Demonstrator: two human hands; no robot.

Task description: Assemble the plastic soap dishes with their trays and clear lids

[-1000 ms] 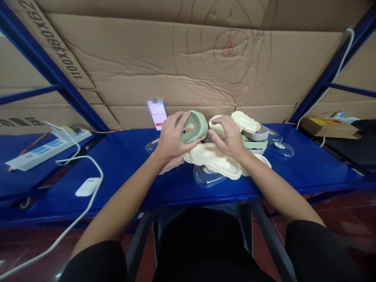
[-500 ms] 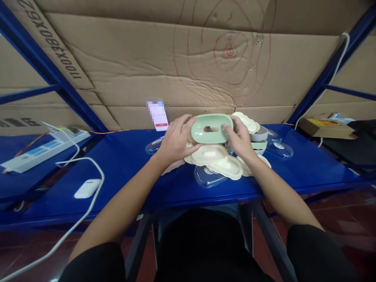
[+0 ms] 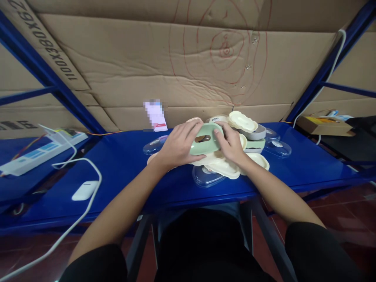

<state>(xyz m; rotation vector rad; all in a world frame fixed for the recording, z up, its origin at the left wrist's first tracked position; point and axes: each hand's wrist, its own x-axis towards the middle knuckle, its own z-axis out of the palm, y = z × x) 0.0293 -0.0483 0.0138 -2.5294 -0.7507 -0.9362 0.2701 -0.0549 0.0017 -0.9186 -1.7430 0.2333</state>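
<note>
A light-green oval plastic dish (image 3: 207, 148) with a long slot in its middle is held tilted above the pile of parts. Around its left end my left hand (image 3: 178, 144) is closed, fingers over the far edge and thumb below. My right hand (image 3: 230, 141) grips the right end, its thumb on the dish's face. Beneath them lie cream wavy-edged trays (image 3: 226, 169), and a clear plastic cover (image 3: 205, 178) rests in front. Another cream tray (image 3: 243, 121) lies on a grey dish (image 3: 256, 134), with a green dish (image 3: 255, 146) under that.
More clear covers lie at the right (image 3: 277, 149) and left (image 3: 154, 145) of the pile. A phone (image 3: 155, 115) leans against the cardboard wall (image 3: 132, 62). On the left are a power strip (image 3: 44, 152), a white cable (image 3: 98, 184) and a white case (image 3: 84, 190).
Both hands have lowered the green dish slightly and moved it left, turning it so its right end sits higher. My right hand has shifted further over it. The view has shifted a little.
</note>
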